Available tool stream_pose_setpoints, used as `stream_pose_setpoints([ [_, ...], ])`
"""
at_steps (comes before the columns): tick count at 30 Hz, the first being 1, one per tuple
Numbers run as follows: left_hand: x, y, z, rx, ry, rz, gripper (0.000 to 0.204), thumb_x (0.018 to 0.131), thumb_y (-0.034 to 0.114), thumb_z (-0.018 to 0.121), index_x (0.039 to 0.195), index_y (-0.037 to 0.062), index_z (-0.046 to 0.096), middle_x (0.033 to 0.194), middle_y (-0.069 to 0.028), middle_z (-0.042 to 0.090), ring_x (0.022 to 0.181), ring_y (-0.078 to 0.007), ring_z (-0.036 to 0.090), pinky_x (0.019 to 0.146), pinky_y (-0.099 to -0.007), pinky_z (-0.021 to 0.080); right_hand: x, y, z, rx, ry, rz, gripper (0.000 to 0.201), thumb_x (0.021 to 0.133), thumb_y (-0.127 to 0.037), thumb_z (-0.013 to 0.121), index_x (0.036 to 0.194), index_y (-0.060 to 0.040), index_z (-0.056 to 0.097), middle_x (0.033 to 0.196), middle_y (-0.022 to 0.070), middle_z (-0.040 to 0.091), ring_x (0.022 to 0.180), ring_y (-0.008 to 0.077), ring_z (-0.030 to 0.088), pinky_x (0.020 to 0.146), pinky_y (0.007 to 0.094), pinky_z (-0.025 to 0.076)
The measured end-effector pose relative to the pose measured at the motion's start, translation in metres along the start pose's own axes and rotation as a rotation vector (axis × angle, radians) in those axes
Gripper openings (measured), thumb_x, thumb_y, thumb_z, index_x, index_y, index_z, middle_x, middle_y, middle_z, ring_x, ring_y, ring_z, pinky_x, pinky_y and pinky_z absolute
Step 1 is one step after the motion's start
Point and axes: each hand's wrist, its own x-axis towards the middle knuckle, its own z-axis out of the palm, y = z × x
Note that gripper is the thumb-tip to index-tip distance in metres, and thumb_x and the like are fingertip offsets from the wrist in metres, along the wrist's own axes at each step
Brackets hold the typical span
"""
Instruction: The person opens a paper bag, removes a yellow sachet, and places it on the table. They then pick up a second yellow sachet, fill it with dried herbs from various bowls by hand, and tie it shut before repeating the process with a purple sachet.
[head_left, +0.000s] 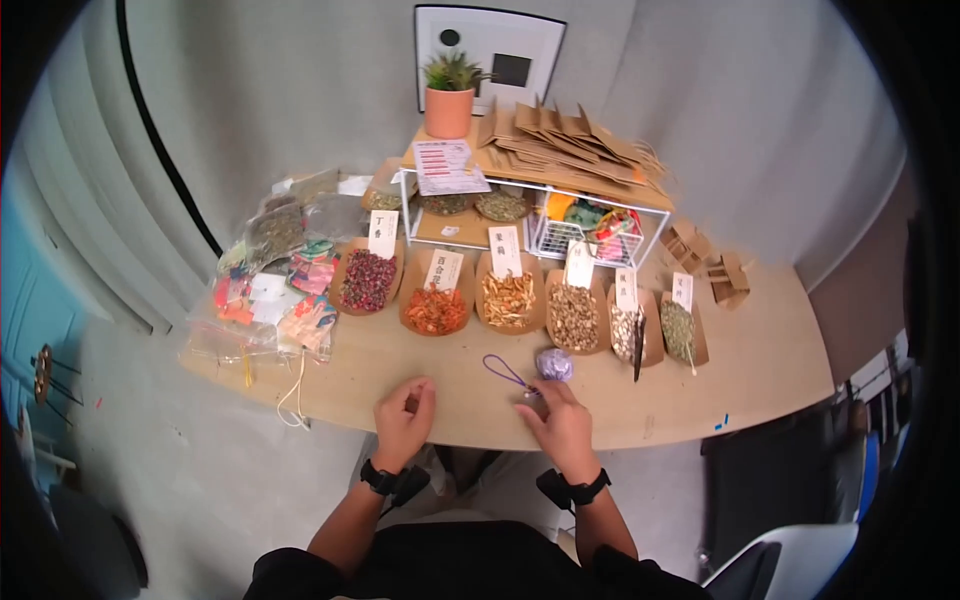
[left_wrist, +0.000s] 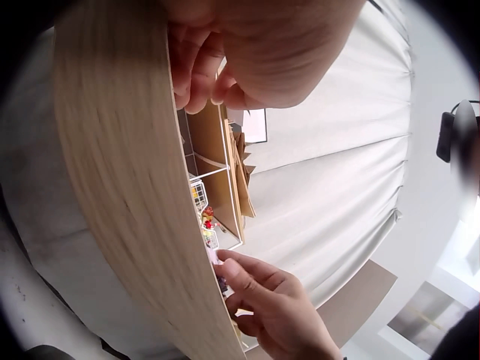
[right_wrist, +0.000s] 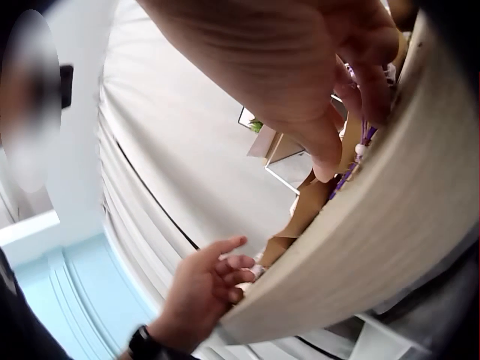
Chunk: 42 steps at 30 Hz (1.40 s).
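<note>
A small purple pouch (head_left: 554, 365) lies near the table's front edge, its purple cord loop (head_left: 503, 369) stretched out to the left. My right hand (head_left: 562, 428) is just in front of it, fingertips right at the pouch and thumb spread apart from them. The right wrist view shows the purple cord (right_wrist: 347, 180) with a pale bead (right_wrist: 361, 150) lying on the tabletop beside the thumb and fingers. To the left, my left hand (head_left: 405, 422) hovers over the front edge with loosely curled fingers and nothing in them.
Paper trays of dried herbs with label cards (head_left: 505, 251) stand in a row behind the hands. Packets and colourful fabric pouches (head_left: 313, 268) pile up at left. Behind, a shelf (head_left: 600, 190) carries folded paper bags (head_left: 565, 142) and a potted plant (head_left: 449, 112).
</note>
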Motion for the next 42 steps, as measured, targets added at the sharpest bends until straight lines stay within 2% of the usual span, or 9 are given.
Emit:
stream_pose_setpoints([
  [4,0.013,-0.001,0.010,0.098,-0.077,0.012,0.013,0.090,0.009,0.065,0.099,-0.0004,0.068,0.069,-0.0070,0.066,0.062,-0.0066,0.061,0.060,-0.0234,0.049,-0.008,0.014,0.020,-0.042,0.051,-0.042,0.028,0.084,-0.022,0.071,0.108,-0.0082,0.067,0.090,0.0107,0.064,0.075,0.0327,0.065,0.065,0.0413,0.054],
  [7,0.021,-0.017,0.021,-0.208,-0.131,-0.065,0.015,0.090,0.011,0.065,0.102,0.0017,0.068,0.074,-0.0077,0.068,0.065,-0.0084,0.063,0.061,-0.0242,0.049,-0.011,0.014,0.026,0.042,0.075,-0.076,0.018,0.086,-0.017,0.068,0.102,-0.0076,0.068,0.085,0.0109,0.062,0.073,0.0328,0.064,0.065,0.0414,0.053],
  [13,0.003,0.021,0.056,0.081,-0.260,-0.027,0.019,0.086,0.011,0.065,0.103,0.0031,0.068,0.081,-0.0121,0.068,0.074,-0.0239,0.066,0.068,-0.0327,0.052,-0.014,0.014,0.027,0.236,0.213,-0.073,0.012,0.085,-0.011,0.069,0.097,-0.0069,0.069,0.084,0.0113,0.062,0.071,0.0329,0.063,0.064,0.0409,0.052],
  [16,0.009,0.021,0.050,0.448,-0.176,0.374,0.027,0.083,0.007,0.064,0.110,0.0011,0.065,0.095,-0.0166,0.065,0.093,-0.0329,0.062,0.083,-0.0398,0.050,-0.014,0.014,0.019,0.248,0.317,0.064,0.015,0.085,-0.012,0.069,0.099,-0.0072,0.068,0.088,0.0110,0.062,0.072,0.0320,0.064,0.064,0.0403,0.052],
  [21,0.034,0.013,0.036,0.490,-0.025,0.343,0.042,0.082,0.006,0.063,0.122,-0.0037,0.055,0.121,-0.0237,0.053,0.114,-0.0404,0.051,0.097,-0.0440,0.042,-0.003,0.020,0.010,0.115,0.505,0.199,0.034,0.083,-0.019,0.074,0.113,-0.0076,0.064,0.097,0.0111,0.063,0.077,0.0311,0.065,0.065,0.0407,0.052],
  [31,0.038,-0.001,0.040,0.444,-0.122,0.393,0.056,0.082,0.010,0.065,0.133,-0.0054,0.046,0.132,-0.0257,0.048,0.122,-0.0431,0.046,0.105,-0.0459,0.037,-0.002,0.027,0.018,0.129,0.339,0.189,0.043,0.080,-0.019,0.076,0.117,-0.0034,0.062,0.097,0.0133,0.064,0.073,0.0265,0.063,0.065,0.0354,0.052],
  [34,0.029,0.009,0.037,0.490,-0.077,0.408,0.057,0.084,0.008,0.065,0.136,-0.0034,0.045,0.129,-0.0235,0.051,0.117,-0.0383,0.052,0.099,-0.0412,0.044,-0.002,0.034,0.026,0.287,0.334,0.219,0.040,0.079,-0.014,0.077,0.115,-0.0014,0.063,0.086,0.0086,0.064,0.066,0.0172,0.059,0.061,0.0300,0.050],
  [36,0.013,0.008,0.042,0.144,-0.239,0.182,0.057,0.086,0.010,0.067,0.137,-0.0021,0.045,0.126,-0.0196,0.055,0.110,-0.0309,0.056,0.090,-0.0351,0.049,-0.002,0.028,0.032,0.505,0.257,0.306,0.038,0.080,-0.011,0.076,0.113,-0.0001,0.064,0.076,0.0038,0.062,0.062,0.0110,0.055,0.058,0.0263,0.047],
  [42,0.006,0.003,0.053,-0.456,-0.480,-0.161,0.052,0.092,0.012,0.065,0.139,0.0005,0.045,0.117,-0.0088,0.060,0.099,-0.0126,0.059,0.076,-0.0248,0.052,0.007,-0.011,0.033,0.556,0.105,0.101,0.032,0.079,-0.005,0.076,0.110,-0.0013,0.067,0.088,0.0068,0.063,0.066,0.0098,0.052,0.059,0.0241,0.046],
])
